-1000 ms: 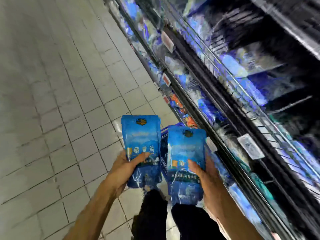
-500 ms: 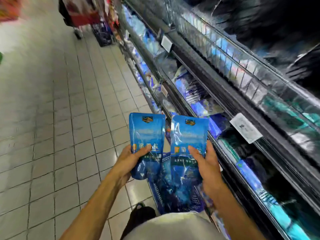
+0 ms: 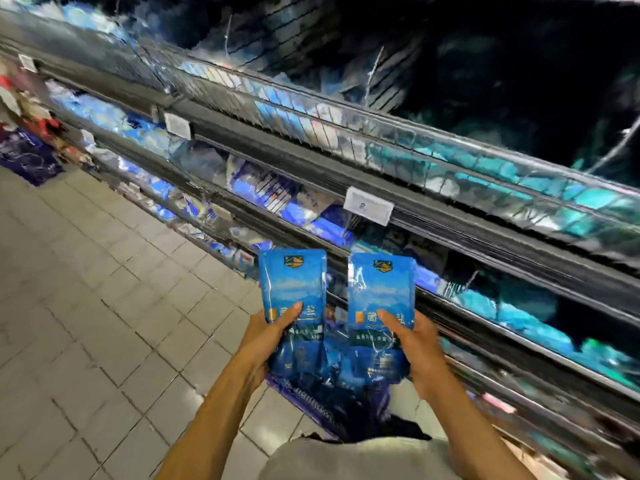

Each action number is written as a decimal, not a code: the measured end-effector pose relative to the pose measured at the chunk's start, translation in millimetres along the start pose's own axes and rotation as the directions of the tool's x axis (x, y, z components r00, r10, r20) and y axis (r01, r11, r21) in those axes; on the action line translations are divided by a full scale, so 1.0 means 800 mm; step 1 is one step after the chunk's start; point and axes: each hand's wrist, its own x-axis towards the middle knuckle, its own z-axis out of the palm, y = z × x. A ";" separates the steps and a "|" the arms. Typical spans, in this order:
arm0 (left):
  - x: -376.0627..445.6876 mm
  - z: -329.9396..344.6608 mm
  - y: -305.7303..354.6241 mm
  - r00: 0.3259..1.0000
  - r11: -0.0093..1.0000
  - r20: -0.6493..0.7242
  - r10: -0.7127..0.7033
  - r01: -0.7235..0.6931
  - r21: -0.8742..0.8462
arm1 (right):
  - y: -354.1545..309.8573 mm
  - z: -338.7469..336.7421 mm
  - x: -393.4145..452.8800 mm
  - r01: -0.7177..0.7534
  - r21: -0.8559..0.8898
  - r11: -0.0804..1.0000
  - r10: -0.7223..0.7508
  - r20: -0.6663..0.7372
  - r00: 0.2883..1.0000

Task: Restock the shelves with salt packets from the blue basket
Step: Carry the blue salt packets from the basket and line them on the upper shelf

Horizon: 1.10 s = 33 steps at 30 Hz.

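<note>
I have my left hand (image 3: 268,336) gripping one blue salt packet (image 3: 294,299) by its lower half, thumb across the front, and my right hand (image 3: 414,344) gripping a second salt packet (image 3: 381,306) the same way, both upright, side by side with a gap between them. The blue basket (image 3: 311,400) sits on the tiled floor (image 3: 104,306) just below them, close to me. The shelves (image 3: 450,230) run along the right, blurred, with blue and teal packs behind wire rails and a white price tag (image 3: 369,205) above the right packet.
</note>
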 end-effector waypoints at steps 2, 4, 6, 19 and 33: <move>0.010 0.013 -0.006 0.993 0.996 0.113 -0.023 0.013 0.088 | 0.012 -0.018 -0.026 -0.007 0.061 0.998 0.014 -0.126 0.992; 0.016 0.033 -0.012 0.973 0.985 0.226 -0.057 0.018 0.172 | 0.026 -0.035 -0.058 -0.008 0.157 0.988 0.049 -0.258 0.965; 0.017 0.059 -0.019 0.941 0.968 0.324 -0.098 0.014 0.251 | 0.039 -0.052 -0.094 0.019 0.240 0.970 0.074 -0.372 0.925; -0.103 0.291 -0.130 0.666 0.792 0.676 -0.317 -0.206 0.575 | 0.127 -0.191 -0.347 0.289 0.414 0.863 0.247 -0.846 0.473; -0.377 0.524 -0.319 0.511 0.756 0.763 -0.396 -0.291 0.586 | 0.205 -0.413 -0.600 0.416 0.374 0.829 0.301 -0.925 0.233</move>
